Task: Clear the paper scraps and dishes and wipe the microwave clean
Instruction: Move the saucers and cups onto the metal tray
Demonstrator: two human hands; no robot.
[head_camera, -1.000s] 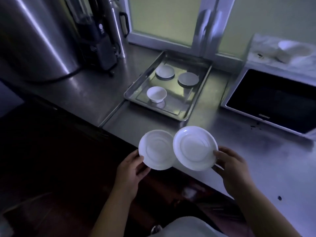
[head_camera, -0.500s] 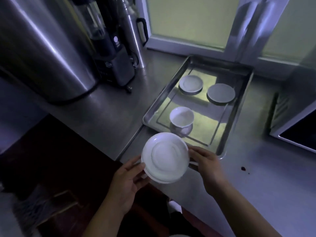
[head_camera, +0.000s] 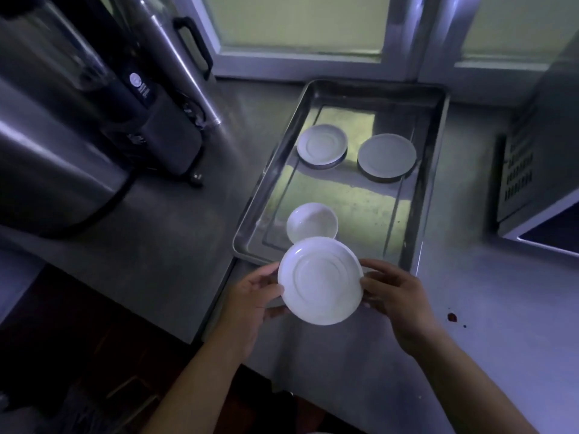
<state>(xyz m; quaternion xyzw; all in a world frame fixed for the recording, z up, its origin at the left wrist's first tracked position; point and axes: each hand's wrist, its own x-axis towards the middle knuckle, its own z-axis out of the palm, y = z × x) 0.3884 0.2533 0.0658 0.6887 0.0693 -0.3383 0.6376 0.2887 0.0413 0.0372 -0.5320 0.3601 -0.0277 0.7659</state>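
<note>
While both hands gripped white plate (head_camera: 320, 280) by opposite rims, left hand (head_camera: 252, 297) and right hand (head_camera: 396, 292) had fingers curled onto edge, plate held above worktop (head_camera: 175, 245) just before tray (head_camera: 434, 170). Whether one plate or stack: could not tell. Tray held two saucers (head_camera: 322, 145) and bowl (head_camera: 312, 222). Judged dish clearing partly done. Microwave (head_camera: 539, 189) at right edge, wiping apparently not begun. Dark spots (head_camera: 452, 317) on worktop. No paper scraps visible.

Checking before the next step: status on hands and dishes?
Left hand and right hand both gripping white saucer by its rim, above counter edge. Metal tray ahead holds two saucers and small bowl. Bowl sits nearest the saucer.
</note>
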